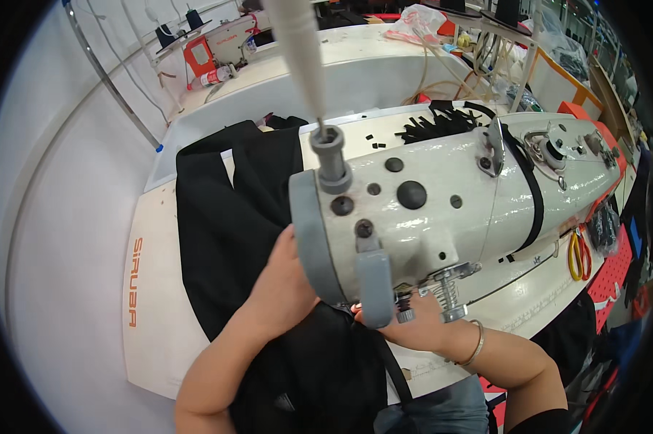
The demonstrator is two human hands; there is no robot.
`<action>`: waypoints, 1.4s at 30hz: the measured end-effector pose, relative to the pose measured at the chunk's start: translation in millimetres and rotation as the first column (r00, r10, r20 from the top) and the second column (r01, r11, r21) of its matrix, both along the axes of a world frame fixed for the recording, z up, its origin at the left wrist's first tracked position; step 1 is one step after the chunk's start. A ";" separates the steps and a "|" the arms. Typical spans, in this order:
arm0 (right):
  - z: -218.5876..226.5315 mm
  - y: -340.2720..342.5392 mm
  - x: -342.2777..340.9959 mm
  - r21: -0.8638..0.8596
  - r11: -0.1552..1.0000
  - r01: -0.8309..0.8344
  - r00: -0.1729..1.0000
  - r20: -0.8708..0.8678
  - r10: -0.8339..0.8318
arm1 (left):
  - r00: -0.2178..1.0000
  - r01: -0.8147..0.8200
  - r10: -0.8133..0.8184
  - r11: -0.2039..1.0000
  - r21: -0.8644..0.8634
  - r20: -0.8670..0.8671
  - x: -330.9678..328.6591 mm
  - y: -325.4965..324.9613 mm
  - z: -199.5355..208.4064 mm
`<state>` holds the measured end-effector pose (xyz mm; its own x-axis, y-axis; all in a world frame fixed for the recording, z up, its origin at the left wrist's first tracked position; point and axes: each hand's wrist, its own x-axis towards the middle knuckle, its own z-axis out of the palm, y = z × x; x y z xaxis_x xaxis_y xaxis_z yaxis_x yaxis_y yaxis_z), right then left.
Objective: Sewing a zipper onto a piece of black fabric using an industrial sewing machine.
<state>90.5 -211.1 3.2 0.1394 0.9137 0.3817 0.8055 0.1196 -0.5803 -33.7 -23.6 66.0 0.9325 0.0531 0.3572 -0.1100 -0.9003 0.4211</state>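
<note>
A black garment (222, 217) lies across the table and hangs over its front edge toward my lap. Above it stands the pale head of a sewing machine (435, 210), with a grey end cover and a grey lever. My left hand (287, 286) rests on the cloth beside the end cover; its fingers pass behind the machine and are hidden. On the other side of the needle area, my right hand (417, 322) has its fingertips together at the cloth's edge, partly covered by the lever and the tension knobs. The needle itself is out of sight.
Black strips (442, 124) are heaped behind the machine, with small black scraps near them. Yellow-and-red-handled scissors (578, 254) lie to the right. A blurred pale rod (297, 54) hangs above the machine. Another sewing machine (222, 43) and a plastic bottle (216, 76) stand farther back.
</note>
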 end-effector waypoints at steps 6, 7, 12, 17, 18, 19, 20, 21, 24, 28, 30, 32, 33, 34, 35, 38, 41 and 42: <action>-4.5 6.1 3.4 0.115 0.991 -0.066 0.962 0.273 0.032 | 0.985 0.170 -0.153 0.928 0.333 -0.077 -35.8 -35.7 -2.9; -1.3 8.9 0.2 0.179 0.983 -0.043 0.981 0.195 0.007 | 0.985 0.171 -0.151 0.927 0.333 -0.084 -37.8 -35.1 -6.3; -6.6 8.3 3.9 0.145 0.989 -0.043 0.985 0.170 0.018 | 0.987 0.158 -0.163 0.947 0.281 -0.003 -43.4 -27.5 -27.8; -16.9 5.6 2.4 0.099 0.992 -0.076 0.978 0.200 0.055 | 0.983 0.159 -0.130 0.955 0.252 -0.128 -49.8 -28.7 -31.2; -14.3 4.7 2.1 0.098 0.992 -0.075 0.979 0.197 0.054 | 0.982 0.153 -0.122 0.960 0.234 -0.141 -51.2 -28.0 -33.6; -8.3 3.3 2.6 0.085 0.993 -0.079 0.979 0.194 0.061 | 0.982 0.154 -0.123 0.960 0.232 -0.144 -52.1 -28.3 -32.6; -4.9 2.4 3.2 0.071 0.994 -0.081 0.979 0.191 0.066 | 0.981 0.144 -0.108 0.963 0.227 -0.161 -52.8 -29.2 -31.4; -4.6 2.9 3.0 0.068 0.995 -0.079 0.980 0.189 0.065 | 0.980 0.132 -0.093 0.966 0.222 -0.178 -53.4 -29.7 -31.0; -4.6 4.6 1.8 0.152 0.986 -0.062 0.992 0.119 0.044 | 0.982 0.143 -0.117 0.973 0.182 -0.147 -53.6 -27.4 -37.9; -8.6 2.5 3.6 0.090 0.991 -0.095 0.980 0.183 0.078 | 0.971 0.125 -0.079 0.973 0.195 -0.227 -54.6 -28.8 -36.6; -9.5 3.1 3.8 0.052 0.992 -0.118 0.967 0.233 0.103 | 0.986 0.133 -0.110 0.973 0.187 -0.126 -51.4 -27.5 -36.7; -13.9 6.3 3.5 0.133 0.984 -0.117 0.981 0.172 0.094 | 0.985 0.136 -0.113 0.974 0.182 -0.131 -50.9 -28.4 -33.4; -12.8 6.4 3.3 0.134 0.984 -0.119 0.980 0.173 0.095 | 0.984 0.138 -0.114 0.975 0.177 -0.140 -50.7 -28.9 -32.1; -10.7 5.9 3.1 0.133 0.985 -0.112 0.985 0.148 0.092 | 0.984 0.137 -0.113 0.975 0.178 -0.138 -50.2 -29.1 -31.7; -9.0 6.0 2.5 0.133 0.985 -0.107 0.988 0.122 0.091 | 0.985 0.141 -0.121 0.974 0.177 -0.121 -50.2 -29.2 -31.3; -5.5 7.4 1.6 0.196 0.979 -0.054 0.999 0.006 0.054 | 0.987 0.142 -0.124 0.971 0.191 -0.106 -47.0 -31.2 -24.3; 11.6 2.3 5.0 0.197 0.976 -0.094 0.953 0.302 0.031 | 0.989 0.137 -0.124 0.971 0.194 -0.079 -41.1 -33.3 -24.8; 12.1 2.0 4.8 0.200 0.975 -0.100 0.952 0.304 0.035 | 0.990 0.135 -0.128 0.973 0.185 -0.053 -40.4 -33.6 -25.8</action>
